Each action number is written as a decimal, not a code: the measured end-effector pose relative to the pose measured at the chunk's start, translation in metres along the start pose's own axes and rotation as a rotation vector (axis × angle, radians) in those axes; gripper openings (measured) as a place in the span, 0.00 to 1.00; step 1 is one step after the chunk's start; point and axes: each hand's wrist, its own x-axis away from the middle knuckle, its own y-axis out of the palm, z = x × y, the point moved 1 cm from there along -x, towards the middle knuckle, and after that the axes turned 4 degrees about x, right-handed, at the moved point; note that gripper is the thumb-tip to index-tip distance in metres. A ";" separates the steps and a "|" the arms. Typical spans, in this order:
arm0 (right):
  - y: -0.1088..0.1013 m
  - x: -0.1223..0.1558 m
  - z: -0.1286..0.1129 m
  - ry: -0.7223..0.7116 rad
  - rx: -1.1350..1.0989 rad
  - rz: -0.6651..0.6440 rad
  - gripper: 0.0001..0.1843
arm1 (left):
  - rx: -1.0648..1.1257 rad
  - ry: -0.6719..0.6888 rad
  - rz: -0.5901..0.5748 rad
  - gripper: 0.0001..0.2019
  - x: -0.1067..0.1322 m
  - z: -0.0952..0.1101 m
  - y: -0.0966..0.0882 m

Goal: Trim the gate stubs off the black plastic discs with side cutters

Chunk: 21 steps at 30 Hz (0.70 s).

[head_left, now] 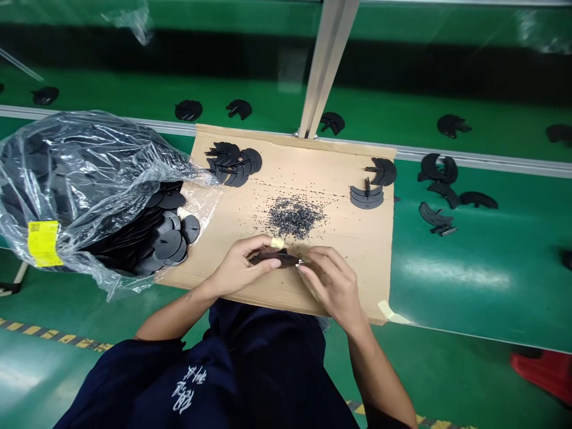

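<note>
My left hand grips a flat black plastic part seen edge-on, with the thumb on its near side. Yellowish tape wraps one fingertip of that hand. At the part's right end, my right hand pinches with thumb and fingers around something small and shiny, too small to name. Just beyond both hands lies a pile of tiny black pieces scattered over a cardboard sheet.
To the left, a clear plastic bag spills black discs. Curved black parts lie at the cardboard's back left, with others at the right. More sit on the green table. A metal post rises behind.
</note>
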 end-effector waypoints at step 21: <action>-0.008 0.036 0.011 0.021 0.456 -0.308 0.24 | -0.093 0.042 -0.001 0.13 0.005 0.003 -0.003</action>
